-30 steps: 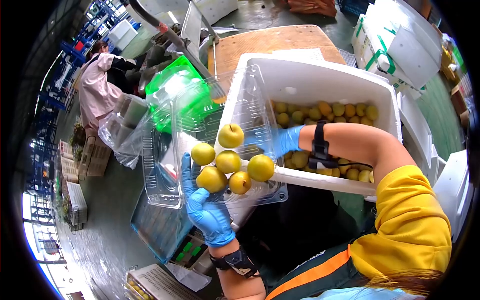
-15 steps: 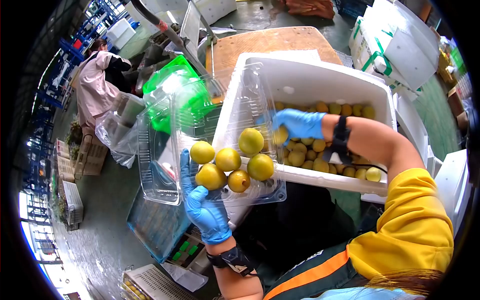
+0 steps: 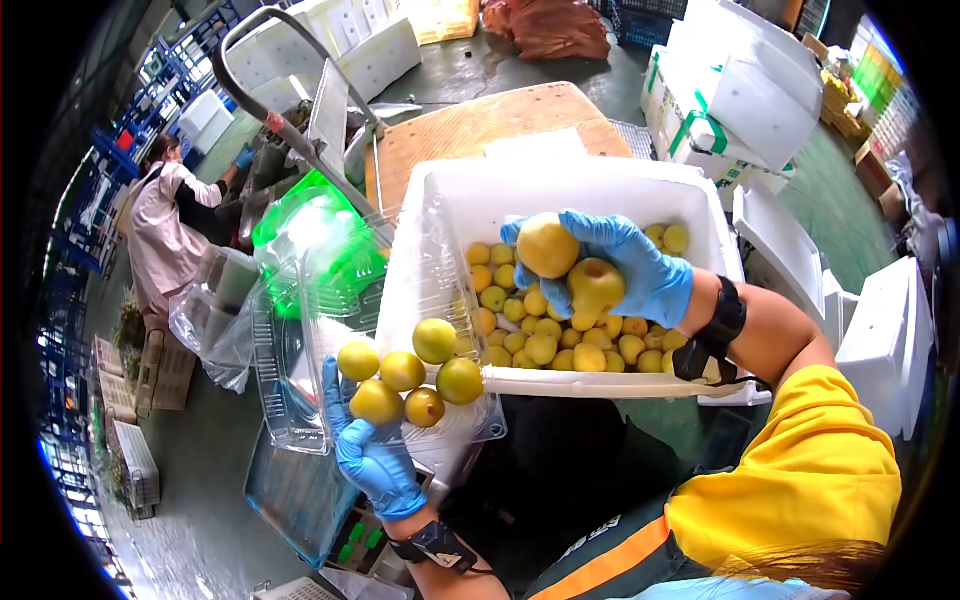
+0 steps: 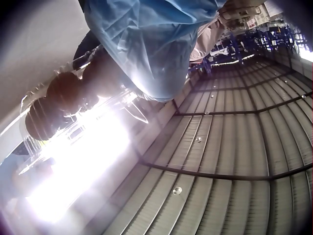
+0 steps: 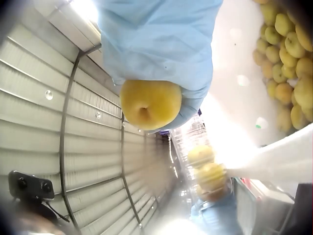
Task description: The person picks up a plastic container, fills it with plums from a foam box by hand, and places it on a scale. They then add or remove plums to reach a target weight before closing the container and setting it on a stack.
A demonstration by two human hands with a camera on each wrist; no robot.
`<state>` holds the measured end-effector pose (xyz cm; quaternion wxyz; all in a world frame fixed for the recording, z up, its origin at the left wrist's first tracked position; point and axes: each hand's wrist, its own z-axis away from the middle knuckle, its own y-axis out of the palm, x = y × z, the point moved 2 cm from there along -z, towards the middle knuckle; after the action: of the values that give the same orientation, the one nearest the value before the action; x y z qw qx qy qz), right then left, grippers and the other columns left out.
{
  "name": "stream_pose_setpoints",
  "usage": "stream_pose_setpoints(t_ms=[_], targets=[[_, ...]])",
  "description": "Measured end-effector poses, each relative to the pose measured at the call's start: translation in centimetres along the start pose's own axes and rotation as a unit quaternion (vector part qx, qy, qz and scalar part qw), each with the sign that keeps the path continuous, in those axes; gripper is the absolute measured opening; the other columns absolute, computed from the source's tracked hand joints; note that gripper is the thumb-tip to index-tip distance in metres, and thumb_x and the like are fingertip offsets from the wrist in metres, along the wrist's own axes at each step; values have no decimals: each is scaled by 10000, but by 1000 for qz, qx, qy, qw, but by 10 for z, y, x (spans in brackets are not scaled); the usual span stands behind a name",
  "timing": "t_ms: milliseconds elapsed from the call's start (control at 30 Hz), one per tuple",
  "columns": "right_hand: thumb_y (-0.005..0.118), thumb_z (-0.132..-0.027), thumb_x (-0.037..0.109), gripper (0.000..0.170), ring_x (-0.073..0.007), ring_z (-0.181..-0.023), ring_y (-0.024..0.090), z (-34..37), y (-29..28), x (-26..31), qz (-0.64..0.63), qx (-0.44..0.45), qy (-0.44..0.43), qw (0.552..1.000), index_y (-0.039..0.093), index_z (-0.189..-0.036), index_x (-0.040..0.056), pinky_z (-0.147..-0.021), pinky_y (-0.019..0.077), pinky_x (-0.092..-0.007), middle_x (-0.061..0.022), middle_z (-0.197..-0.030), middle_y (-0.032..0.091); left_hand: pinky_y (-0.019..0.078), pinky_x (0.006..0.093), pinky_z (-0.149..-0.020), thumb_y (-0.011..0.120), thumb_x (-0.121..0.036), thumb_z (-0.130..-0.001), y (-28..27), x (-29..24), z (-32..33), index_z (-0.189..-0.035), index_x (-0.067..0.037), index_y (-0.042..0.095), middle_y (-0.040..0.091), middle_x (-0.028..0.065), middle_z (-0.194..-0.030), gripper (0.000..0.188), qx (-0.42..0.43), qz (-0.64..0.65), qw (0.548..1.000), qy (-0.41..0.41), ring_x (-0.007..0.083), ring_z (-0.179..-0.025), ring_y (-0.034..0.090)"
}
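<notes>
My blue-gloved left hand (image 3: 380,470) grips the near edge of an open, clear plastic clamshell box (image 3: 287,405), thumb at its side. Several round yellow-green fruits (image 3: 402,371) sit in the box; the left wrist view shows them dark against glare. Over a white foam box (image 3: 590,385), my gloved right hand (image 3: 650,268) holds two larger-looking fruits. One is a pale yellow fruit (image 3: 547,246) near the fingertips, the other a yellow fruit (image 3: 597,288) lower by the palm. Loose fruits (image 3: 540,348) cover the foam box's floor. In the right wrist view, one held fruit (image 5: 150,104) shows its dimple.
A green plastic bag (image 3: 310,245) lies behind the clamshell. Beyond stand a wooden board (image 3: 470,125) and a metal trolley handle (image 3: 245,90). White foam boxes (image 3: 740,115) are stacked at back right. Another person (image 3: 165,225) works at far left.
My right hand has come up out of the foam box, now with two fruits showing in it. The view has shifted, while my left hand keeps its hold on the clamshell.
</notes>
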<state>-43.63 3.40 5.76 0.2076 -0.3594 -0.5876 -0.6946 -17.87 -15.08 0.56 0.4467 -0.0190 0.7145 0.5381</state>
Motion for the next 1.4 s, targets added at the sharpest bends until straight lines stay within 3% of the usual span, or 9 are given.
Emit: stream_pose_setpoints(t_ms=[400, 600, 767, 967, 1133, 1200, 1267, 1333, 1400], targets=[[818, -743, 162, 717, -247, -786, 657, 7, 37, 0, 9, 18, 12, 1000, 491, -1374, 65, -714, 576, -334, -175, -1144, 617, 451, 442, -1077, 484, -47, -705, 3, -5, 7, -1495, 32, 353, 437, 197, -1467, 805, -2, -86, 996, -30, 336, -1270, 525], [780, -754, -16, 623, -173, -1082, 600, -8, 53, 2, 167, 83, -56, 981, 554, -1328, 78, -944, 527, -320, -77, -1191, 602, 471, 439, -1062, 480, -67, -705, -22, 3, 7, -1491, 51, 347, 441, 218, -1458, 806, 9, -90, 991, -96, 358, -1291, 514], [805, -718, -41, 590, -194, -1128, 583, -26, 67, -4, 406, 160, -272, 858, 610, -1255, 105, -1022, 470, -335, -65, -1205, 609, 463, 430, -1074, 483, -81, -703, 13, -5, 8, -1475, 60, 368, 461, 226, -1440, 793, 27, -134, 988, -79, 358, -1299, 511], [740, -766, 4, 552, -330, -1113, 585, -39, 82, -12, 595, 123, -291, 739, 591, -1284, 126, -986, 494, -394, -136, -1190, 578, 468, 423, -1070, 479, -90, -710, 16, -6, 7, -1464, 67, 381, 474, 220, -1430, 776, 21, -153, 985, -74, 349, -1296, 514], [700, -838, 59, 508, -283, -1085, 592, -49, 76, 7, 662, 38, -400, 633, 560, -1323, 116, -979, 497, -407, -119, -1156, 622, 470, 432, -1066, 481, -114, -707, 18, -3, 9, -1463, 79, 373, 476, 222, -1431, 787, -6, -134, 988, -74, 347, -1292, 518], [652, -867, 27, 368, -215, -968, 618, -67, 26, 24, 322, -3, -329, 888, 609, -1229, 73, -869, 532, -324, -80, -1055, 648, 466, 445, -1068, 492, -121, -709, 16, -3, 8, -1474, 80, 354, 466, 231, -1441, 803, 22, -139, 987, -76, 359, -1296, 513], [582, -876, -33, 324, -140, -979, 614, -76, -23, 29, 409, -112, -224, 878, 639, -1181, 61, -829, 531, -254, -41, -1032, 653, 439, 452, -1090, 495, -99, -696, 13, -1, 7, -1494, 74, 321, 439, 249, -1459, 836, 17, -98, 991, -88, 370, -1324, 482], [608, -839, -18, 380, -172, -952, 612, -80, -63, 4, 521, -145, 59, 839, 629, -1211, 53, -805, 529, -295, -57, -986, 657, 405, 457, -1118, 490, -83, -688, 10, -1, 5, -1501, 69, 310, 425, 254, -1470, 846, 34, -78, 992, -93, 376, -1337, 464], [650, -791, 17, 496, -234, -1026, 607, -55, -60, -13, 686, -43, 163, 707, 601, -1284, 53, -902, 518, -349, -109, -1069, 660, 387, 463, -1131, 484, -79, -687, 9, -1, 4, -1504, 65, 308, 417, 249, -1476, 848, 36, -96, 990, -92, 377, -1345, 454]])
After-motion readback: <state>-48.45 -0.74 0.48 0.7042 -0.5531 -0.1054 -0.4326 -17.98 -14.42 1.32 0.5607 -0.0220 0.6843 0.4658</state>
